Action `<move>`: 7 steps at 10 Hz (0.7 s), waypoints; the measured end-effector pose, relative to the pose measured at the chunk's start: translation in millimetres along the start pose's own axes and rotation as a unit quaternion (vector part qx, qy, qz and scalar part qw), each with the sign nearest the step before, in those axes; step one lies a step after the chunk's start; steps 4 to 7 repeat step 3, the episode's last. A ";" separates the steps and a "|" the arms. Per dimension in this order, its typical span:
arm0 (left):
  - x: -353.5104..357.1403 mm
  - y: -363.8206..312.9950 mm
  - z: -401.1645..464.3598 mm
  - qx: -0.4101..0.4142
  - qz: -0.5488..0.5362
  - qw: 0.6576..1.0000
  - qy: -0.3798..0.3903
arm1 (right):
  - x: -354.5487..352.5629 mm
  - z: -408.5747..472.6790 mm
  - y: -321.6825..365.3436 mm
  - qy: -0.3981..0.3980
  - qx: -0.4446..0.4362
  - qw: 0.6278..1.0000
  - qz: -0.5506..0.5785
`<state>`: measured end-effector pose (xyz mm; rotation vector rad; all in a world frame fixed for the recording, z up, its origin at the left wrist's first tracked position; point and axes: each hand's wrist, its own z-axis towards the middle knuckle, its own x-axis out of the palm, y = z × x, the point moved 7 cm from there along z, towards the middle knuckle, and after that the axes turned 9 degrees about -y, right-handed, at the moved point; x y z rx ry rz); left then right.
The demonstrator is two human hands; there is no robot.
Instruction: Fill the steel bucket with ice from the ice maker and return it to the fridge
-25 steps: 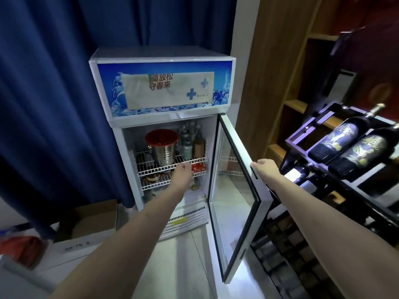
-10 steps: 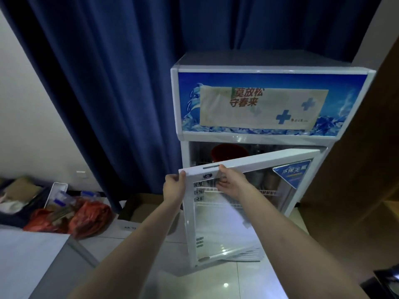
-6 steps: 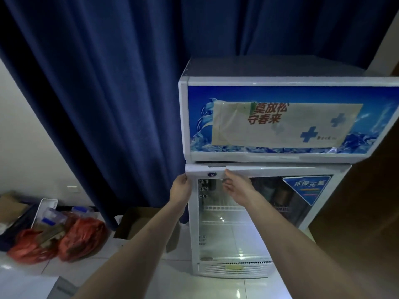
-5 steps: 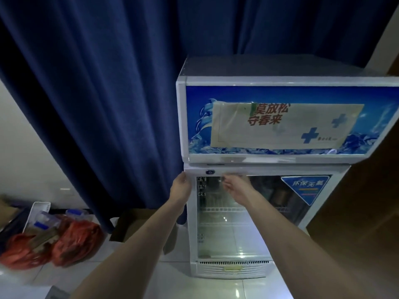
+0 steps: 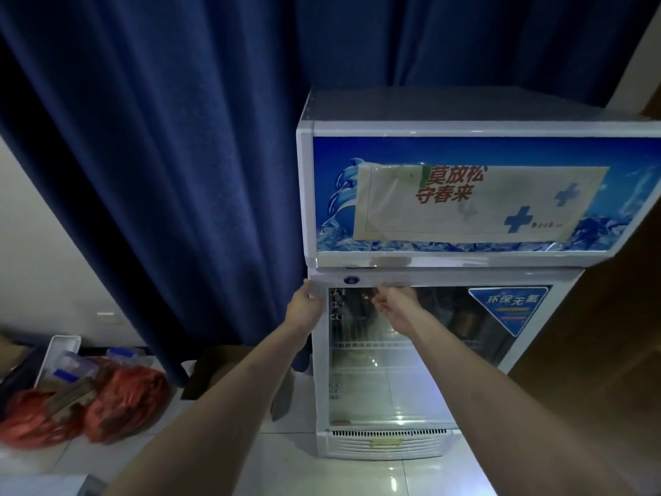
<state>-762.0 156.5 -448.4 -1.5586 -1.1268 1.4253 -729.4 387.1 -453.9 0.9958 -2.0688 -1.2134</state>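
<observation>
The white drinks fridge [image 5: 486,130] stands against a blue curtain, its glass door [image 5: 375,374] closed flush with the cabinet. My left hand [image 5: 304,309] rests on the door's top left corner, thumb up along the edge. My right hand [image 5: 397,306] touches the top of the door just below the white frame, fingers slightly bent. Behind the dark glass only dim shapes of bottles and shelves show. I cannot pick out the steel bucket.
A heavy blue curtain [image 5: 171,173] hangs behind and left of the fridge. Red plastic bags [image 5: 121,402] and a white tray [image 5: 60,349] lie on the floor at the left, a cardboard box [image 5: 221,363] by the fridge. Wooden panelling [image 5: 608,334] stands to the right.
The door was wide open with the bucket on the top shelf. Both hands have swung the door closed against the cabinet, and they now stay on its top edge.
</observation>
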 end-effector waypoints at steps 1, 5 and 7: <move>2.2 10.1 12.7 -0.023 -0.014 0.999 0.021 | -0.1 -9.9 2.0 0.037 0.005 0.999 -0.015; -18.7 -36.1 -52.8 -0.054 -0.028 0.998 -0.022 | -7.1 -29.7 -2.3 0.080 -0.010 0.994 -0.069; -18.7 -36.1 -52.8 -0.054 -0.028 0.998 -0.022 | -7.1 -29.7 -2.3 0.080 -0.010 0.994 -0.069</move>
